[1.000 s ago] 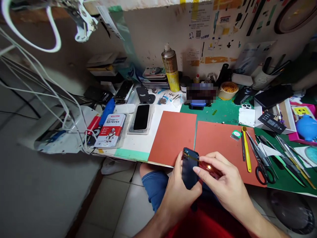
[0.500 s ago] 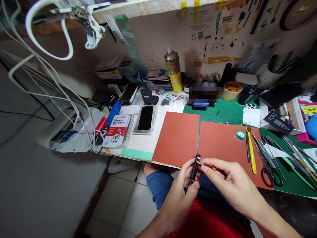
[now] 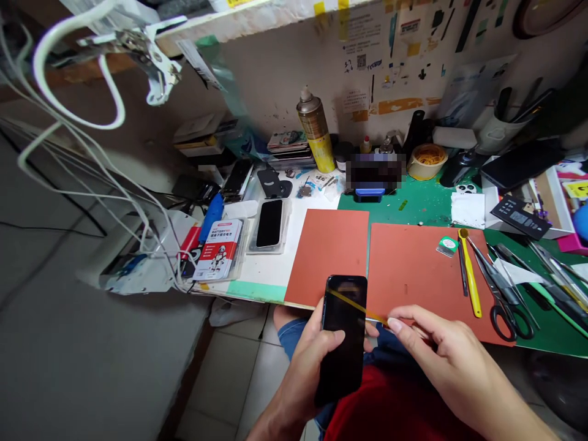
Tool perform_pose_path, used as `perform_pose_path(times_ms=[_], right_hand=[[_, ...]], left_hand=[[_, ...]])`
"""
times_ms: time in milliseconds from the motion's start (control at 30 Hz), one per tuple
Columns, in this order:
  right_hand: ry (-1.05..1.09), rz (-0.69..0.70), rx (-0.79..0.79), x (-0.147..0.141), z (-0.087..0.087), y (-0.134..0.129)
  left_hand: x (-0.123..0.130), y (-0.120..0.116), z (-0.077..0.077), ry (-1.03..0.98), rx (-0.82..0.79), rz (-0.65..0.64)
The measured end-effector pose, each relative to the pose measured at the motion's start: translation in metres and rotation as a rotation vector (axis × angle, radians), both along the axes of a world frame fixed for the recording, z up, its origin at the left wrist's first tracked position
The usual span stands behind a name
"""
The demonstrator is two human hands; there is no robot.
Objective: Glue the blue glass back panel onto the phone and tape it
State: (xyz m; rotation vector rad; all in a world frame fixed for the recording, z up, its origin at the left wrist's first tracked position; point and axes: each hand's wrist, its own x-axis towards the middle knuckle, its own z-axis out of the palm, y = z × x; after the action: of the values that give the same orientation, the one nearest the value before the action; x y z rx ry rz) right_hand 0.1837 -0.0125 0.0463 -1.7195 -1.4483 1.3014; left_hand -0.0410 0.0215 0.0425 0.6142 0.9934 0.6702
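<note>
A black smartphone [image 3: 342,361] stands tilted above my lap, its dark screen turned toward me. My left hand [image 3: 312,355] grips it from the left, thumb on the glass, with fingertips showing past its right edge. My right hand [image 3: 432,343] is to the right of the phone, thumb and forefinger pinching a yellow rubber band [image 3: 354,304]. The band runs taut and slanting across the upper screen, from the phone's left edge to my right fingertips. How it passes behind the phone is hidden.
Two brown mats [image 3: 328,245] lie at the bench edge. Scissors [image 3: 503,312], a yellow-handled tool [image 3: 469,275] and several tweezers lie at right. A tub of rubber bands [image 3: 427,162] and a spray can [image 3: 316,131] stand behind. Another phone [image 3: 269,223] rests on a clear case at left.
The phone has turned from edge-on to screen facing me. My right hand has moved right, away from the phone, stretching the rubber band across the screen.
</note>
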Motion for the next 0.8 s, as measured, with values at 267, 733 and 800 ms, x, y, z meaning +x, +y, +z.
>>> perform_pose_path(times_ms=[267, 733, 800], right_hand=[[0.36, 0.063, -0.1, -0.008, -0.001, 0.008], [0.634, 0.125, -0.097, -0.002, 0.006, 0.019], [0.637, 0.119, -0.108, -0.002, 0.008, 0.019]], left_hand=[[0.002, -0.001, -0.003, -0.183, -0.136, 0.025], [0.003, 0.004, 0.0, -0.353, -0.163, -0.004], [0.003, 0.004, -0.001, -0.359, -0.149, -0.009]])
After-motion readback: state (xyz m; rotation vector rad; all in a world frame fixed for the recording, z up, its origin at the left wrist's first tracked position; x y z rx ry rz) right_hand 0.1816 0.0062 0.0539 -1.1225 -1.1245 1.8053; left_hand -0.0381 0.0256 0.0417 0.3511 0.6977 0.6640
